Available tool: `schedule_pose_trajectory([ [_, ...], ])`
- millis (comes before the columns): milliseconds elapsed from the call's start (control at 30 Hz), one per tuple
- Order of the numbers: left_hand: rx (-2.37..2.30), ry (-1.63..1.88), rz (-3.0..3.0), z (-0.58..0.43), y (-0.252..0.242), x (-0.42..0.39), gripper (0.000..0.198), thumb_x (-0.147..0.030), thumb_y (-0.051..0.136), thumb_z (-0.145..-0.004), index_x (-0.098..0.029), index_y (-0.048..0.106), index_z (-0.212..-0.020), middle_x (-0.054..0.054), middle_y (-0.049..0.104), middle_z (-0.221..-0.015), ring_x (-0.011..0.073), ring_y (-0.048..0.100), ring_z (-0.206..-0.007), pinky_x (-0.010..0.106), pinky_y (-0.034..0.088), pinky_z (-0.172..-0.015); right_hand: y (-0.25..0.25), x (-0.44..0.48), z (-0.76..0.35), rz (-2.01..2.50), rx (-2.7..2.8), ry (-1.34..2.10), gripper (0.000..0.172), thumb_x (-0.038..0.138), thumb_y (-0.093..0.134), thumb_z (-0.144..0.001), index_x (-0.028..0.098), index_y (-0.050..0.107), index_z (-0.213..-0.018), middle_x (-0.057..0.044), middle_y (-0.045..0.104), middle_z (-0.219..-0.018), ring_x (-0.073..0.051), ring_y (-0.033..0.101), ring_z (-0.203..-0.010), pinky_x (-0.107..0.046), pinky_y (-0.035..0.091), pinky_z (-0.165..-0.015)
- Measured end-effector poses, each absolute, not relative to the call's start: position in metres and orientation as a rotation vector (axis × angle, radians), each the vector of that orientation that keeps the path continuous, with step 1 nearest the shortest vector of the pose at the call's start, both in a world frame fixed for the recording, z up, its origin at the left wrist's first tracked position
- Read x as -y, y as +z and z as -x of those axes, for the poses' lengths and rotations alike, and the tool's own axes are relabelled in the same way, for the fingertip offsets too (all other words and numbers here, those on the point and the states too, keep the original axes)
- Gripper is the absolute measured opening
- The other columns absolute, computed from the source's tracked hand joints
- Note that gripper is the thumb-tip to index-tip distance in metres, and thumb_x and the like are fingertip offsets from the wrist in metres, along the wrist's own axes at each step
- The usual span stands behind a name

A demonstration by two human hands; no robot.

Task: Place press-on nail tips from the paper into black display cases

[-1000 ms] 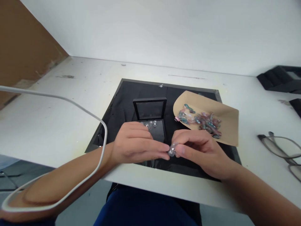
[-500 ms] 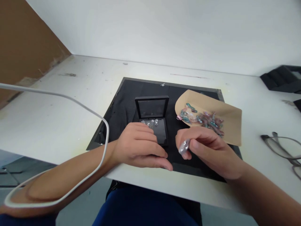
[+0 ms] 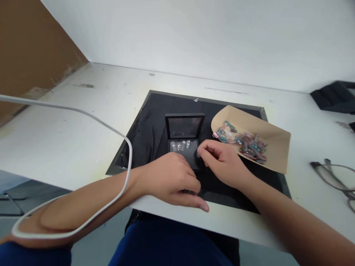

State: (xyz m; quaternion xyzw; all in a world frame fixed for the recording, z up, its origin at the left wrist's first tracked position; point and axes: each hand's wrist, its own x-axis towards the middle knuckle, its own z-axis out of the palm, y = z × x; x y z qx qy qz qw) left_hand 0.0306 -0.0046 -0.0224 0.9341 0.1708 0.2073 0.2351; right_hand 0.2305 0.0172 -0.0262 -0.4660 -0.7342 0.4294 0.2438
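Note:
A black hinged case (image 3: 185,114) lies with its lid raised on a black mat. Along the back of its tray stand several decorated false nails (image 3: 183,145), some with moon and star motifs. My right hand (image 3: 219,159) is at the tray's right edge, thumb and fingertips pinched on a false nail (image 3: 198,153), mostly covered by the fingers. In front of the case rests my left hand (image 3: 176,179), fingers loosely curled and thumb stretched out to the right, with nothing visible in it. Beside my right hand, a tan paper tray (image 3: 274,147) contains many loose false nails (image 3: 252,146).
The black mat (image 3: 155,107) lies on a white table (image 3: 111,88) against a white wall. A white cable (image 3: 91,116) loops over my left forearm. Glasses (image 3: 330,175) and a black stepped holder (image 3: 332,96) are at the right.
My right hand has moved left and away from me, bringing the false nail to the case's right edge. My left hand has shifted slightly nearer me, uncovering more of the tray.

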Motion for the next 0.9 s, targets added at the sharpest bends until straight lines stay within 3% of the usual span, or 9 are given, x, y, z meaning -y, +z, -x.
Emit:
schedule_pose_trajectory([
  [300,-0.424,0.452,-2.516,-0.0320,-0.0169,0.0034,0.069,-0.061,0.024,-0.103,-0.018,0.050,-0.055,0.001,0.058,-0.052,0.0138,0.050,-0.050,0.037,0.030,-0.053,-0.0269,-0.0195,-0.2240,1.354,2.059,1.077,0.019,0.035,0.059,-0.093,0.020,0.067,-0.084,0.004,0.054,-0.061,-0.012,0.047,-0.055,-0.028,0.035,-0.054],
  [467,-0.448,0.408,-2.472,-0.0314,-0.0171,0.0033,0.062,-0.044,0.029,-0.105,-0.018,0.042,-0.052,0.001,0.055,-0.049,0.0130,0.045,-0.048,0.036,0.029,-0.055,-0.0280,-0.0175,-0.2216,1.382,2.053,0.962,0.010,0.029,0.062,-0.090,0.020,0.066,-0.088,0.006,0.047,-0.056,-0.011,0.043,-0.052,-0.028,0.033,-0.054],
  [667,-0.446,0.377,-2.429,-0.0304,-0.0153,0.0016,0.057,-0.039,0.027,-0.105,-0.019,0.036,-0.053,0.002,0.054,-0.051,0.0136,0.043,-0.049,0.037,0.032,-0.057,-0.0290,-0.0155,-0.2237,1.353,2.080,0.946,0.014,0.030,0.058,-0.094,0.021,0.066,-0.088,0.007,0.045,-0.055,-0.010,0.041,-0.051,-0.027,0.031,-0.052],
  [900,-0.404,0.353,-2.396,-0.0266,-0.0144,-0.0004,0.052,-0.037,0.017,-0.104,-0.020,0.032,-0.057,0.001,0.053,-0.054,0.0153,0.044,-0.053,0.037,0.037,-0.063,-0.0255,-0.0170,-0.2274,1.284,2.136,1.040,0.025,0.032,0.049,-0.100,0.021,0.064,-0.083,0.003,0.063,-0.071,-0.013,0.056,-0.066,-0.028,0.041,-0.061],
])
